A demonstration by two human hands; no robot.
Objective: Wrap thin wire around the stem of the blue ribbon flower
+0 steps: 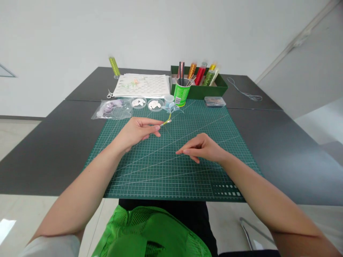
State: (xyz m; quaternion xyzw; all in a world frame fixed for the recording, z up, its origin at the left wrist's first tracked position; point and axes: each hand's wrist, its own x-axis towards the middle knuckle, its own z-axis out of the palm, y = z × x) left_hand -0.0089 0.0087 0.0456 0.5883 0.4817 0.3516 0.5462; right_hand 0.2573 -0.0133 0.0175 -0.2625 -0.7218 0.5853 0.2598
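Observation:
My left hand [139, 130] is closed in a pinch over the cutting mat, thumb against fingers. It grips the thin yellow-green stem [167, 120] of an artificial flower, which curves up to pale blue petals [174, 107]. A small shiny spot shows beside the stem, too small to name. Lower and to the right, my right hand [202, 147] hangs above the mat with thumb and forefinger pressed together. Whatever lies between those fingertips, if anything, is too fine to make out. The two hands are apart.
The green cutting mat [150, 178] covers the table's middle. Behind stand a green can [182, 93] of tools and a green box [199, 92] of thread spools. Two dishes [139, 102] of white pieces, a plastic bag [112, 109], paper sheets [150, 85] and a flat case [215, 102] lie around.

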